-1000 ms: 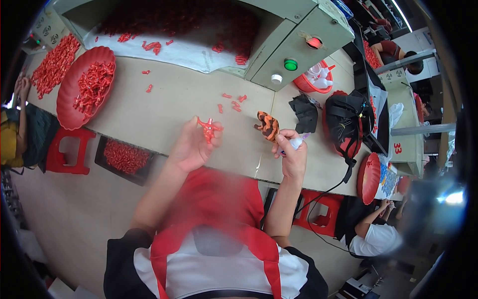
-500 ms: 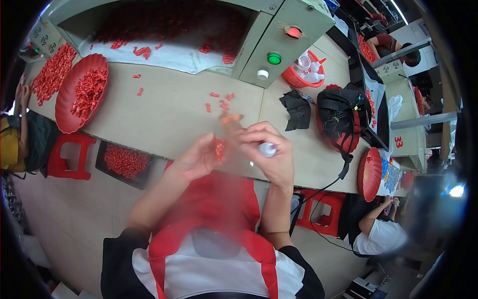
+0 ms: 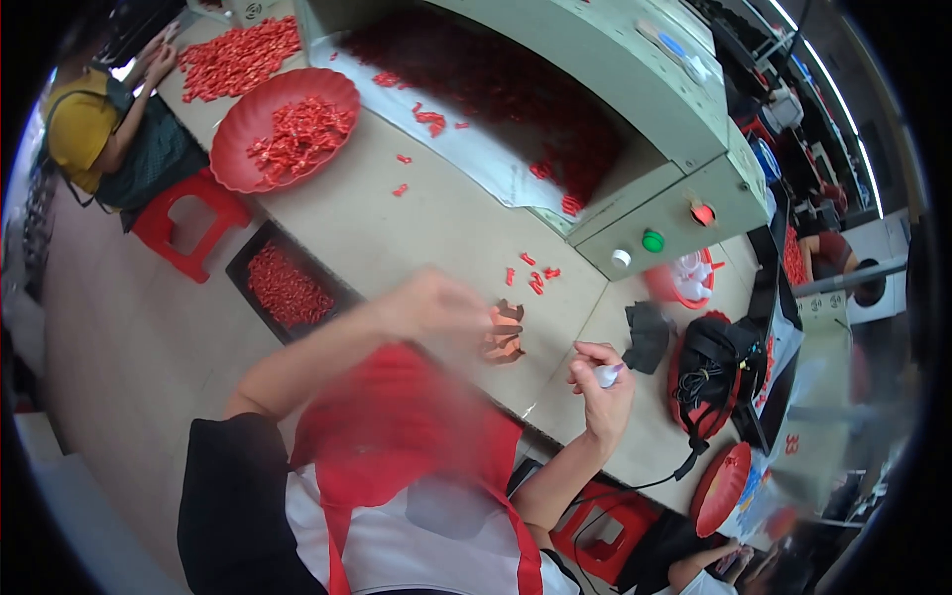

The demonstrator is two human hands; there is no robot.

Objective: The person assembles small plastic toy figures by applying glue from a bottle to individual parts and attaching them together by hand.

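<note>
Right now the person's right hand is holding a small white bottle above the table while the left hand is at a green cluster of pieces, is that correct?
Not quite: in the head view the cluster at the left hand is reddish-orange, not green. The right hand does hold the small white bottle above the table.

Red apron [image 3: 397,446], straps running down over a white shirt [image 3: 436,555]. Black short sleeve [image 3: 233,496] on left arm. Forearms bare. Left hand [image 3: 436,307] blurred; right hand [image 3: 603,382] bare, no glove.
</note>
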